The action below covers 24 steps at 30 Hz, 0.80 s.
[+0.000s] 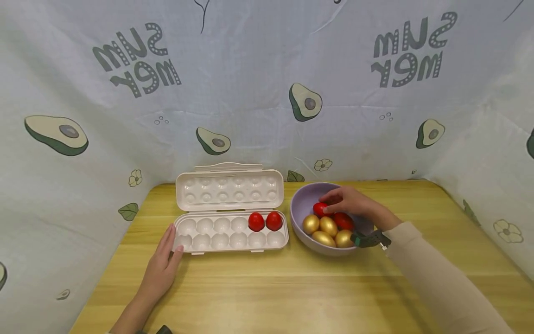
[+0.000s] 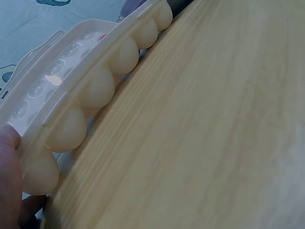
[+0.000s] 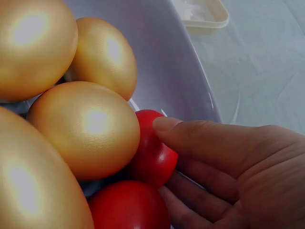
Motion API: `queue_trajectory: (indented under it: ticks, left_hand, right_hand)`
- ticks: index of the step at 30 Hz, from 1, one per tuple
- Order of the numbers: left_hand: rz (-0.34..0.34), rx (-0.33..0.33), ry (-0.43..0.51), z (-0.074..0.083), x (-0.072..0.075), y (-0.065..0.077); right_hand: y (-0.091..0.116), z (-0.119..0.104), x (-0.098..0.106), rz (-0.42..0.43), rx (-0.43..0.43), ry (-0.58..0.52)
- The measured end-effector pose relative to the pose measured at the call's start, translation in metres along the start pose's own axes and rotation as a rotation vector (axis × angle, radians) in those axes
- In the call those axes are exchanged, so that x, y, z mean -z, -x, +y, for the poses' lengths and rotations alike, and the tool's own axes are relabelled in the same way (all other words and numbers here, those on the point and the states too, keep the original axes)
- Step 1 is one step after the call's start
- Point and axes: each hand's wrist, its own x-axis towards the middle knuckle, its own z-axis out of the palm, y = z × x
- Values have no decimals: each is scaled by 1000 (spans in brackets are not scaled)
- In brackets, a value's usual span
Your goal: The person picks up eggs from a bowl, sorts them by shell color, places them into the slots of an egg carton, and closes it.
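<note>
L hand [image 1: 160, 269] is at the egg carton's [image 1: 220, 240] left end: fingers spread and straight along it, thumb at front corner, prob. just steadying. R hand [image 1: 350, 202] is down in the purple bowl [image 1: 302, 199], right of carton, pinching a red egg [image 1: 319, 209] btw thumb and fingers. Can't tell how well the far-side fingers seat; egg hides them in R wrist cam.

Step in hand, imo: picking an egg to load the carton. Early on: 2 red eggs [image 1: 256, 221] at R end of back row, other 10 cells unfilled. Next move calls for a firm pinch, straight lift over the rim, then L to a back-row cell, prob. the one beside those 2.

Near to far: wood table [image 1: 250, 297] under it all. Dark wrist strap [image 1: 369, 239] is close by the near-right gold egg, might knock it. 4 gold eggs [image 1: 328, 226] total, one snug vs. the pinched egg; another red egg [image 1: 344, 221] right beside, so tight. Carton lid [image 1: 229, 190] stands open behind cells, n/p. Avocado-print cloth [image 1: 258, 93] at back.
</note>
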Motion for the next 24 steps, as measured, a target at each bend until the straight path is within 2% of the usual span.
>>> queue_trajectory:
  ticks: [12, 24]
  left_hand:
    - [9, -5, 0, -1, -1, 0]
    - [-6, 14, -1, -3, -1, 0]
  right_hand:
    - [-2, -3, -2, 27, -10, 106]
    - [-2, -2, -2, 35, -5, 64]
